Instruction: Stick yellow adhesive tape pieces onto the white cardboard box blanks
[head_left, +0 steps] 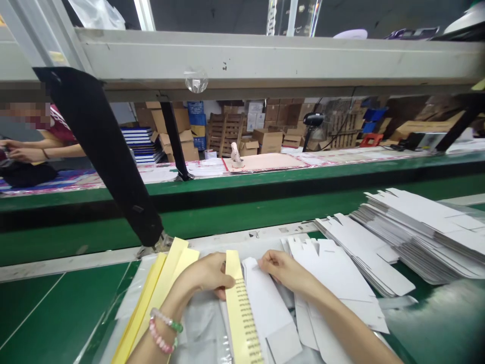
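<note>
My left hand (214, 275) is closed on a long yellow label strip (244, 316) printed with rows of small dark text, its thumb lying across the front. Right beside the strip lies a flat white carton (267, 303), folded and narrow. My right hand (278, 268) has its fingers curled together at the carton's far end, touching its edge; whether a small label is between the fingertips is hidden. More yellow strips (159, 288) lie to the left, under and beside my left forearm.
Several stacks of flat white cartons (333, 278) spread to the right, the tallest stack (420, 237) at the far right. A black post (109, 162) slants up to an overhead shelf (265, 58). Across the green belt, another person's hands (26, 151) work at the far left.
</note>
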`<action>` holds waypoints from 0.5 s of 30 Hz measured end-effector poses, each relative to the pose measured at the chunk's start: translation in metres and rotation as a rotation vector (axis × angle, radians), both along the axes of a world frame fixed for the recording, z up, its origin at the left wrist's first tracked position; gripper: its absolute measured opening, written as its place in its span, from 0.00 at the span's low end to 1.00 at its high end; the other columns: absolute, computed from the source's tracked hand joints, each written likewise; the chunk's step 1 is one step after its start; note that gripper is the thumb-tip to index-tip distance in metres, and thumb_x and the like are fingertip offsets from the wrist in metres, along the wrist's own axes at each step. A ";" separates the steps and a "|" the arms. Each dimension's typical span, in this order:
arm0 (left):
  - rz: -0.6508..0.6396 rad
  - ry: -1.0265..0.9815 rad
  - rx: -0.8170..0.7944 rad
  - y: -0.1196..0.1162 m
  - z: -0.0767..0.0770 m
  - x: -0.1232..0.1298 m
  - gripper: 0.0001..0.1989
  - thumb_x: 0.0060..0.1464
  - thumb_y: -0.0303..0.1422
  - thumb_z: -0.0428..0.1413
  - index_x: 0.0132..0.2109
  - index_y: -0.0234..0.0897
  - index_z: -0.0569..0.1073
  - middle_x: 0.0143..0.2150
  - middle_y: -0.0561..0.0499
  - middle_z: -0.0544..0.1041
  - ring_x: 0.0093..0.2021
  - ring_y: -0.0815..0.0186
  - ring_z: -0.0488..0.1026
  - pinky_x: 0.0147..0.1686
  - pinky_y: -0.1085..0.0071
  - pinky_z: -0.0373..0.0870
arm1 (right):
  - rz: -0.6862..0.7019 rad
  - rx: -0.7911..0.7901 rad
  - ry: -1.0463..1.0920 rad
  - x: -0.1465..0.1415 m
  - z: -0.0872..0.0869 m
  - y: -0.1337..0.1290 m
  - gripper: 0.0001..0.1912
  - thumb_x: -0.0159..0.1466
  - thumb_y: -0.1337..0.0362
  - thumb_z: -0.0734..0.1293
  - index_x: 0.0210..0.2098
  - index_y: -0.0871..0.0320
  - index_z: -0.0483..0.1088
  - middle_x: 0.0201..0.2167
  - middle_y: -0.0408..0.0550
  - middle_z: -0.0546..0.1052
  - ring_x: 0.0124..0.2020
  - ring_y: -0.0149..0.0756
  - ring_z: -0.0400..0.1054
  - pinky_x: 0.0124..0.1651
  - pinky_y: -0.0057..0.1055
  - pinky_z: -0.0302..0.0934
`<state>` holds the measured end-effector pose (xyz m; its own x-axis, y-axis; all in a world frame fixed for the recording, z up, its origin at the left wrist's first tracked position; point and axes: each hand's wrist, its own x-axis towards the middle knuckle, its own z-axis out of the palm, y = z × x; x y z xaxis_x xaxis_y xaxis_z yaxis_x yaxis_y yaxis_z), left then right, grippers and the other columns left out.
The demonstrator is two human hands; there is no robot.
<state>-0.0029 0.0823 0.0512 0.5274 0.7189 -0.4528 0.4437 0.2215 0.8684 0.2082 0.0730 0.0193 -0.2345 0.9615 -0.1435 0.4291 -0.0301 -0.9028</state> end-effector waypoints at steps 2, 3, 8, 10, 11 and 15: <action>0.007 0.002 -0.012 0.000 -0.002 0.001 0.07 0.42 0.18 0.52 0.29 0.32 0.64 0.21 0.59 0.68 0.19 0.75 0.67 0.19 0.77 0.65 | 0.010 -0.023 -0.008 0.000 -0.004 -0.002 0.14 0.57 0.55 0.60 0.25 0.60 0.63 0.16 0.37 0.58 0.17 0.23 0.50 0.18 0.21 0.43; 0.007 0.000 -0.017 0.000 -0.003 0.001 0.07 0.42 0.19 0.53 0.29 0.32 0.65 0.22 0.59 0.68 0.20 0.74 0.67 0.19 0.77 0.66 | 0.013 -0.029 -0.012 0.000 -0.004 -0.004 0.14 0.57 0.55 0.59 0.25 0.60 0.63 0.16 0.37 0.58 0.17 0.23 0.50 0.18 0.21 0.44; 0.007 -0.006 -0.029 0.000 -0.001 0.000 0.07 0.39 0.22 0.53 0.30 0.32 0.66 0.25 0.56 0.70 0.24 0.70 0.71 0.26 0.70 0.70 | 0.017 -0.029 -0.041 -0.002 -0.004 -0.007 0.14 0.57 0.55 0.59 0.26 0.60 0.64 0.22 0.41 0.64 0.23 0.26 0.57 0.22 0.21 0.50; 0.012 -0.005 -0.032 0.000 -0.001 0.000 0.07 0.37 0.23 0.53 0.30 0.32 0.66 0.25 0.55 0.70 0.25 0.68 0.71 0.27 0.68 0.70 | 0.023 -0.025 -0.057 -0.002 -0.005 -0.006 0.14 0.57 0.55 0.59 0.26 0.60 0.64 0.24 0.42 0.65 0.25 0.27 0.59 0.24 0.22 0.51; 0.014 -0.005 -0.032 0.000 -0.001 0.000 0.07 0.37 0.23 0.53 0.30 0.33 0.66 0.24 0.56 0.70 0.25 0.68 0.71 0.27 0.68 0.70 | 0.026 -0.022 -0.066 -0.002 -0.006 -0.006 0.14 0.57 0.55 0.59 0.26 0.60 0.64 0.24 0.42 0.66 0.25 0.27 0.59 0.24 0.22 0.52; 0.018 -0.012 -0.031 0.000 -0.001 0.001 0.07 0.36 0.23 0.53 0.29 0.33 0.66 0.23 0.56 0.69 0.23 0.69 0.70 0.25 0.69 0.69 | 0.020 0.003 -0.109 -0.002 -0.007 -0.006 0.13 0.57 0.56 0.59 0.25 0.59 0.63 0.22 0.42 0.65 0.24 0.27 0.58 0.23 0.22 0.51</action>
<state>-0.0020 0.0827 0.0505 0.5199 0.7140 -0.4689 0.4289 0.2566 0.8661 0.2058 0.0672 0.0122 -0.2366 0.9572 -0.1666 0.5253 -0.0183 -0.8507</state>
